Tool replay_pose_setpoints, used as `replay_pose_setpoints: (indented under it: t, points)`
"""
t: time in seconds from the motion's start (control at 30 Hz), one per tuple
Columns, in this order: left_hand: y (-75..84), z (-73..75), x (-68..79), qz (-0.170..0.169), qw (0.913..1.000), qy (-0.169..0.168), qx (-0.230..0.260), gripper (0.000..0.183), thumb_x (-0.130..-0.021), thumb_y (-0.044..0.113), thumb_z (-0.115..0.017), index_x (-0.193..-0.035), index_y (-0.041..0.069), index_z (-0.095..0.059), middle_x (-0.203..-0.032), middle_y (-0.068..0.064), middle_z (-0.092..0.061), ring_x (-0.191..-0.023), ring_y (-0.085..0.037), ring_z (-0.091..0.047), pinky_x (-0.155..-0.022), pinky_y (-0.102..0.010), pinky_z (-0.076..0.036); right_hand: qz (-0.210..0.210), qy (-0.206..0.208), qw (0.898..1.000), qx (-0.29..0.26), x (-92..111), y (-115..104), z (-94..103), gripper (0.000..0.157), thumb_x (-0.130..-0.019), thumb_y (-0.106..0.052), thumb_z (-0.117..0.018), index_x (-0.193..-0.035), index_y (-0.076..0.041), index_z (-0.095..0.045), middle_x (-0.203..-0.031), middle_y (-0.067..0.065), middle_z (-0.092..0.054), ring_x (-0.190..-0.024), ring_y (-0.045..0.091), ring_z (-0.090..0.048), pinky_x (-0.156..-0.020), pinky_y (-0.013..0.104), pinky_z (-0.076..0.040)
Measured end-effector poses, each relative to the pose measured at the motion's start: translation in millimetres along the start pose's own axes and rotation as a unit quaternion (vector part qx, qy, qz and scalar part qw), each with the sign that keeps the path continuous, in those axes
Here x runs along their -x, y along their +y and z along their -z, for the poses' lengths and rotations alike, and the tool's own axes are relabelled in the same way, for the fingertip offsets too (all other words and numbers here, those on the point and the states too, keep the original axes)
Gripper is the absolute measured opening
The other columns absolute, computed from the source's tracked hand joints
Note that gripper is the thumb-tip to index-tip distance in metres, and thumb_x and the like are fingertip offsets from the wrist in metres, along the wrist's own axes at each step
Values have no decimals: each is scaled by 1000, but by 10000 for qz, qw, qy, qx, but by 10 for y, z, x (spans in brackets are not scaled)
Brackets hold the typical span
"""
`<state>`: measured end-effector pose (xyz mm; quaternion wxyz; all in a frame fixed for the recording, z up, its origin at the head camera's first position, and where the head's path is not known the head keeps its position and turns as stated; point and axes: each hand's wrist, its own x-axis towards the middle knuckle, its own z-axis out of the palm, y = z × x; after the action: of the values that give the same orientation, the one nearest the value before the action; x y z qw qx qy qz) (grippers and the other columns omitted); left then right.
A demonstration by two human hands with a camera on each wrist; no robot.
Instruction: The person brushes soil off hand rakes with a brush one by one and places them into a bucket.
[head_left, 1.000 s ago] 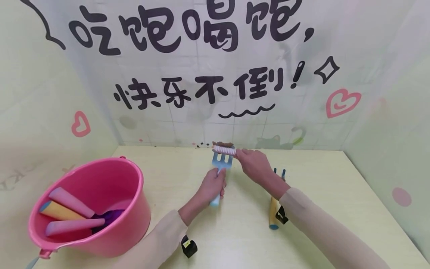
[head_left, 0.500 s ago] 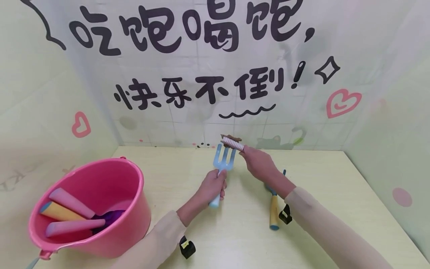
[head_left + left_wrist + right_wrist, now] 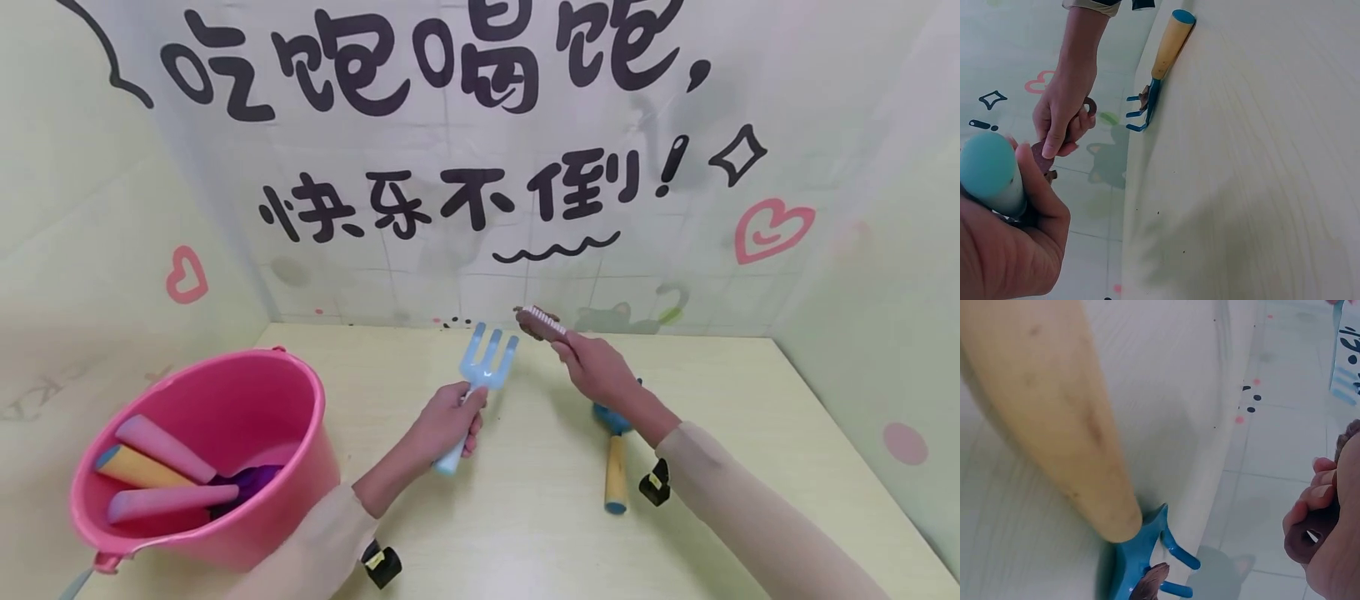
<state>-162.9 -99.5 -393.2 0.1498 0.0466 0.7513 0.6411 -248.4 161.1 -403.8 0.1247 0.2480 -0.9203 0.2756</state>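
My left hand (image 3: 450, 425) grips the pale handle of a small light-blue garden fork (image 3: 489, 360), its three tines pointing up and away. The handle's rounded teal end shows close up in the left wrist view. My right hand (image 3: 600, 367) holds a brownish-pink brush (image 3: 543, 322) with white bristles, to the right of the tines and apart from them. Ragged brown matter clings along the brush head. A ring-shaped handle end (image 3: 1300, 542) pokes out behind the right fist in the right wrist view. Below my right forearm lies a blue hand rake with a wooden handle (image 3: 616, 473).
At the left stands a pink bucket (image 3: 300, 500) holding several tools with pink and yellow handles, plus something purple. A brown leaf-like piece (image 3: 1144, 98) sits on the rake's prongs. Dark specks (image 3: 1159, 212) dot the pale table. A printed wall sheet (image 3: 420, 275) rises behind.
The brush overlapped the fork's tines a second ago; it has moved to the right, off them. My left hand has drawn the fork slightly left and tilted it.
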Motion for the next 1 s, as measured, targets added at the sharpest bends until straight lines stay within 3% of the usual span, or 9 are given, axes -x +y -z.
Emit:
replay_pose_setpoints:
  t: [0.23,0.63,1.0]
  points:
    - [174,171,219,-131,9998,-77,-106,27,-109,23,-48,-98,-1,-53,-66,-5,-50,-46,-13,-48,-44,-25,-44,-273,-79,9994,-190,65,83,59,28,-107,-30,-56,-90,-8,-59,-62,-2,-46,-50,15,-43,-49,34,-37]
    - [353,407,512,-134,9995,-177,-208,27,-109,23,-49,-103,-2,-52,-70,-7,-49,-48,-15,-48,-46,-26,-45,-459,109,9989,-81,168,196,170,33,-106,-31,-57,-82,-9,-53,-59,-2,-45,-49,15,-41,-47,33,-34]
    - [541,611,657,-145,9994,125,-292,29,-110,28,-45,-108,-1,-49,-76,-15,-54,-54,-20,-53,-52,-30,-51,-704,40,9975,44,227,232,267,33,-106,-34,-57,-87,-6,-57,-60,-1,-46,-50,15,-44,-47,33,-35]
